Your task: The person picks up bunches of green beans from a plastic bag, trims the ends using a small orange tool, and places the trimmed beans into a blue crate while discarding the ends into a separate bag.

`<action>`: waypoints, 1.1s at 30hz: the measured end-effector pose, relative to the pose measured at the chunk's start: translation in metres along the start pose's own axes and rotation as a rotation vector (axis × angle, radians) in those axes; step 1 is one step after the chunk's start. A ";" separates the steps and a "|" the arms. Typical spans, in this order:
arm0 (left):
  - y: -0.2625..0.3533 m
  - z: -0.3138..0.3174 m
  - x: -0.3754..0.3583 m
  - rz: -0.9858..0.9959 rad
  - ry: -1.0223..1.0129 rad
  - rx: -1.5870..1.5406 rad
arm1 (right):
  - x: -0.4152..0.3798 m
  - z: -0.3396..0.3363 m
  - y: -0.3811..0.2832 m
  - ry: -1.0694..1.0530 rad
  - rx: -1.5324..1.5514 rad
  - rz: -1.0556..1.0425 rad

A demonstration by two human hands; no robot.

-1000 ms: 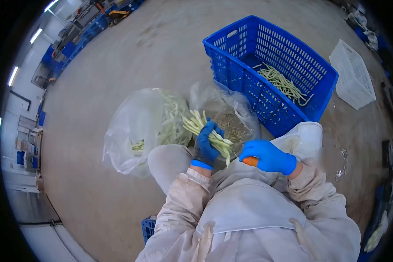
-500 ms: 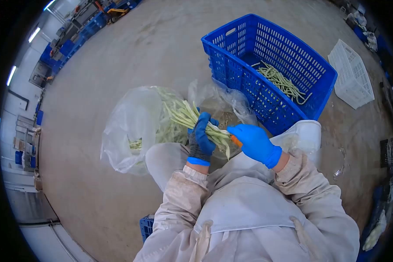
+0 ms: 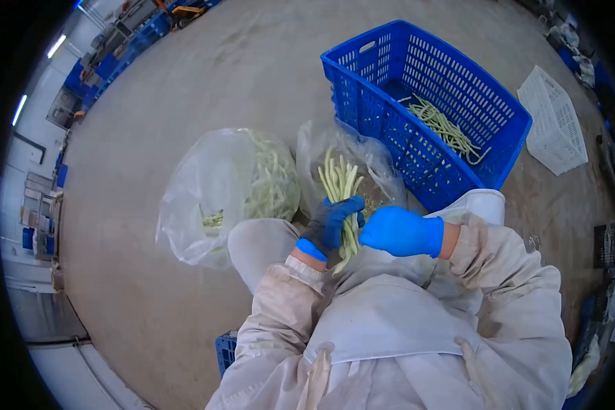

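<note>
My left hand (image 3: 336, 222), in a blue and grey glove, is wrapped round a bunch of pale green beans (image 3: 340, 179) that stands nearly upright over my lap. Just to its right, my right hand (image 3: 402, 232), in a blue glove, is closed beside the bunch; what it holds is hidden in this view. Left of the hands is a clear plastic bag (image 3: 201, 184) with many beans in it. Behind the bunch lies an open clear bag (image 3: 379, 160) with small bits inside.
A large blue crate (image 3: 362, 92) with some beans at its bottom stands ahead on the right. Beyond it is a white basket (image 3: 557, 126). Part of another blue crate (image 3: 226, 352) shows beside me at the lower left. Equipment lines the far left wall.
The bunch has turned from slanting left to nearly upright, and my left hand has moved right. The orange thing at my right hand has gone out of sight; that hand has turned and lowered slightly.
</note>
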State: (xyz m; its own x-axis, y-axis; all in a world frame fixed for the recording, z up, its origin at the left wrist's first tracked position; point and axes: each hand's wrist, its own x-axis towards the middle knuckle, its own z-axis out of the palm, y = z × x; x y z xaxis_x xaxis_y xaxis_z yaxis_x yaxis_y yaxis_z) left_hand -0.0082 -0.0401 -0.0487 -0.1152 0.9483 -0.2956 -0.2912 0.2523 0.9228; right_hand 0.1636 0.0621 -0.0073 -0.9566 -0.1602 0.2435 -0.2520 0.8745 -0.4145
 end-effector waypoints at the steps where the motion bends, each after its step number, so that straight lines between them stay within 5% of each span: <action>1: 0.003 0.000 0.000 -0.001 0.001 0.001 | -0.001 0.005 0.002 0.048 0.117 0.035; 2: 0.008 0.001 0.001 -0.026 0.016 -0.147 | -0.004 0.007 0.009 0.047 0.117 0.035; 4: 0.012 0.002 0.004 -0.073 0.048 -0.448 | -0.013 0.005 0.031 0.499 0.072 0.373; 6: 0.012 0.001 0.003 -0.055 0.023 -0.450 | -0.013 -0.016 0.040 0.866 0.332 0.745; 7: 0.013 0.004 0.002 -0.061 0.022 -0.451 | -0.016 -0.020 0.049 0.870 0.334 0.748; 9: 0.013 0.007 0.002 -0.061 0.016 -0.455 | -0.029 -0.023 0.067 1.210 0.522 0.952; 10: 0.012 0.007 0.001 -0.049 0.027 -0.375 | -0.044 -0.011 0.078 1.210 0.519 0.950; 12: 0.013 0.008 -0.003 -0.035 0.038 -0.295 | -0.060 0.011 0.085 0.344 -0.037 0.641; 13: 0.015 0.009 -0.006 -0.015 0.053 -0.166 | -0.062 0.011 0.078 0.159 -0.148 0.756; 17: 0.021 0.015 -0.006 0.059 0.026 0.129 | -0.013 -0.037 0.027 0.543 0.288 0.691; 24: 0.032 0.026 -0.013 0.006 -0.007 0.333 | 0.010 -0.059 0.047 0.657 -0.098 0.508; 27: 0.031 0.023 -0.016 0.008 -0.092 0.412 | 0.007 -0.064 0.057 0.512 0.088 0.373; 33: 0.033 0.017 -0.015 -0.046 -0.156 0.340 | -0.003 -0.076 0.068 0.180 -0.060 0.411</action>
State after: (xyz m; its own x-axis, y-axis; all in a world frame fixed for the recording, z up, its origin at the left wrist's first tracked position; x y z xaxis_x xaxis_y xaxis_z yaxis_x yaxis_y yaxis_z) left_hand 0.0004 -0.0423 -0.0101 0.0440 0.9459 -0.3215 0.0419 0.3198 0.9466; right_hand 0.1607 0.1571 0.0307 -0.9334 0.2834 0.2200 0.1575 0.8746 -0.4585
